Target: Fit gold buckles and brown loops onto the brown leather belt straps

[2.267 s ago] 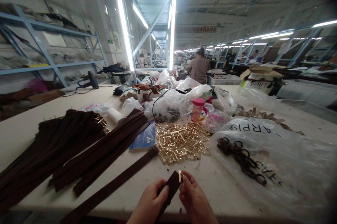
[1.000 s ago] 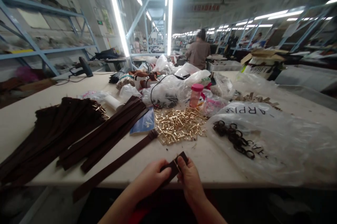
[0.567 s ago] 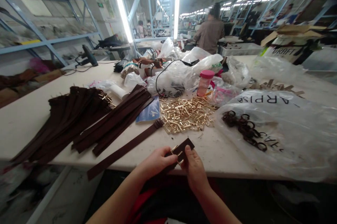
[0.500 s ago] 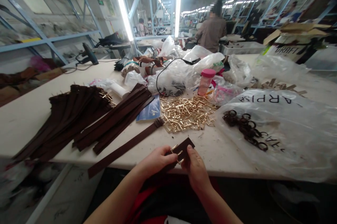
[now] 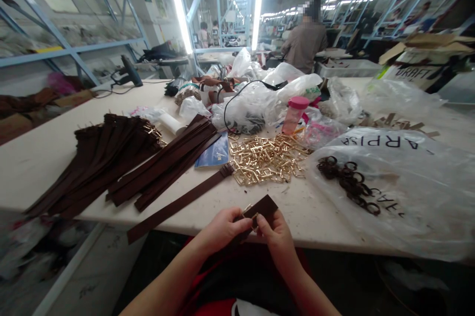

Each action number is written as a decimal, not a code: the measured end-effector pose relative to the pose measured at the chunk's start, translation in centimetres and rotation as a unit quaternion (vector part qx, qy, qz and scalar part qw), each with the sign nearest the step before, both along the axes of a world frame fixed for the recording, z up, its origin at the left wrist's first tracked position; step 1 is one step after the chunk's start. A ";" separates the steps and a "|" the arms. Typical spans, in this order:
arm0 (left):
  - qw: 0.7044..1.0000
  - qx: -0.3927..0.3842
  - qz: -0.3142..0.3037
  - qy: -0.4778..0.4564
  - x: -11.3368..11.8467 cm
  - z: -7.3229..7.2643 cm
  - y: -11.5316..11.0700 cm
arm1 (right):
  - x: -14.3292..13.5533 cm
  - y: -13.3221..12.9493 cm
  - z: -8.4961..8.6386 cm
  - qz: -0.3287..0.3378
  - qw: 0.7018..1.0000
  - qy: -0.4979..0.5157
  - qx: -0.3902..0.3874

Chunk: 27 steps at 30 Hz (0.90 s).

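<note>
At the table's front edge, my left hand (image 5: 227, 228) pinches a dark brown strap (image 5: 265, 204) with a gold buckle (image 5: 254, 221) on it. My right hand (image 5: 276, 237) grips the same strap from the right, its thumb against the buckle. The strap's end sticks out up and right beyond my fingers; its lower part is hidden by my hands. Just beyond lies a pile of gold buckles (image 5: 269, 158). A single brown strap (image 5: 181, 202) lies to the left, near a stack of straps (image 5: 166, 162) and a larger fanned bundle (image 5: 100, 162).
A blue booklet (image 5: 213, 151) touches the buckle pile. Behind stand a pink bottle (image 5: 295, 115) and heaped plastic bags (image 5: 256, 103). On the right, a clear bag (image 5: 415, 187) lies with dark rings (image 5: 349, 182). A person (image 5: 306, 41) stands in the background, facing away.
My right thumb has moved from the strap's end down and left to the buckle. More of the strap's end now shows. The camera view has shifted slightly.
</note>
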<state>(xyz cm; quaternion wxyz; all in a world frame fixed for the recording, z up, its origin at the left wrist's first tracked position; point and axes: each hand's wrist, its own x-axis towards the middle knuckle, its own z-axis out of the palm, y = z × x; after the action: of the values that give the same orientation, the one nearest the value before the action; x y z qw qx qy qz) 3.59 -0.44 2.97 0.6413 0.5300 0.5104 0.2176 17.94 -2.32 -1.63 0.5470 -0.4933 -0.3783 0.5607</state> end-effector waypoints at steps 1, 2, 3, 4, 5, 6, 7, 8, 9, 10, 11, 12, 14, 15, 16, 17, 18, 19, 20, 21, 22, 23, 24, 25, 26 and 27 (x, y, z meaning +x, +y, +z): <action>1.000 -0.004 0.005 0.002 0.0 0.0 0.0 | 0.1 -0.1 0.0 0.003 1.000 -0.008 0.011; 1.000 -0.010 0.008 0.000 0.0 0.0 0.0 | 0.1 -0.1 0.1 0.009 1.000 -0.013 0.020; 1.000 -0.018 0.009 -0.007 -0.1 0.1 0.0 | 0.2 -0.2 0.2 0.016 0.999 -0.014 0.024; 0.999 -0.027 0.010 -0.016 -0.1 0.1 0.0 | 0.3 -0.2 0.3 0.023 0.999 -0.010 0.024; 0.999 -0.035 0.012 -0.027 -0.1 0.2 -0.1 | 0.3 -0.2 0.5 0.029 0.999 -0.001 0.016; 0.998 -0.041 0.014 -0.038 -0.1 0.3 -0.1 | 0.3 -0.1 0.6 0.032 0.999 0.012 0.004; 0.998 -0.043 0.017 -0.046 -0.1 0.3 -0.1 | 0.2 -0.1 0.7 0.037 0.999 0.030 -0.012; 0.998 -0.041 0.022 -0.050 -0.1 0.3 -0.2 | 0.1 0.0 0.7 0.042 0.997 0.050 -0.029; 0.998 -0.038 0.027 -0.051 -0.1 0.3 -0.3 | 0.0 0.0 0.8 0.046 0.996 0.067 -0.043; 0.998 -0.034 0.031 -0.049 -0.1 0.2 -0.4 | -0.2 0.0 0.7 0.047 0.995 0.075 -0.050; 0.998 -0.033 0.034 -0.045 -0.1 0.0 -0.4 | -0.3 0.0 0.7 0.044 0.995 0.073 -0.046; 0.998 -0.033 0.038 -0.041 -0.1 -0.2 -0.5 | -0.5 -0.1 0.6 0.038 0.997 0.061 -0.033; 0.998 -0.027 0.042 -0.033 -0.1 -0.6 -0.7 | -0.6 -0.4 0.4 0.022 1.000 0.017 0.007; 0.998 -0.019 0.044 -0.027 0.0 -0.8 -0.8 | -0.6 -0.6 0.4 0.018 0.999 -0.009 0.027; 0.999 -0.008 0.044 -0.021 0.0 -1.0 -0.9 | -0.5 -0.8 0.3 0.015 0.998 -0.038 0.047; 0.999 0.003 0.044 -0.010 0.0 -1.1 -0.9 | -0.3 -0.9 0.3 0.011 0.995 -0.070 0.067; 0.999 0.016 0.043 0.005 0.0 -1.1 -1.0 | -0.1 -1.0 0.2 0.004 0.990 -0.104 0.091; 0.998 0.030 0.042 0.022 0.1 -1.1 -1.0 | 0.1 -1.1 0.3 -0.009 0.984 -0.135 0.119; 0.998 0.044 0.040 0.038 0.1 -1.0 -1.0 | 0.3 -1.1 0.3 -0.025 0.976 -0.160 0.146; 0.996 0.059 0.034 0.050 0.2 -0.8 -1.0 | 0.4 -1.1 0.4 -0.038 0.970 -0.174 0.164; 0.995 0.073 0.027 0.058 0.3 -0.5 -1.0 | 0.5 -1.0 0.5 -0.046 0.970 -0.173 0.166; 0.994 0.085 0.019 0.061 0.4 -0.3 -1.0 | 0.5 -0.9 0.5 -0.047 0.976 -0.154 0.149; 0.994 0.092 0.012 0.063 0.5 0.0 -1.0 | 0.5 -0.8 0.6 -0.039 0.986 -0.118 0.114; 0.994 0.094 0.007 0.063 0.6 0.3 -1.0 | 0.4 -0.6 0.6 -0.025 0.995 -0.069 0.071; 0.994 0.093 0.003 0.065 0.6 0.6 -1.0 | 0.3 -0.5 0.7 -0.007 0.999 -0.016 0.029; 0.994 0.092 -0.001 0.066 0.7 0.8 -1.0 | 0.2 -0.3 0.7 0.011 0.999 0.033 -0.003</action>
<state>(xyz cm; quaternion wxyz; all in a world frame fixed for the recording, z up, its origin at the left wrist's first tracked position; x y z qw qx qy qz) 4.25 -1.42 3.80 0.5551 0.6001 0.5293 0.2273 18.10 -2.60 -0.95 0.5515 -0.4720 -0.3639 0.5836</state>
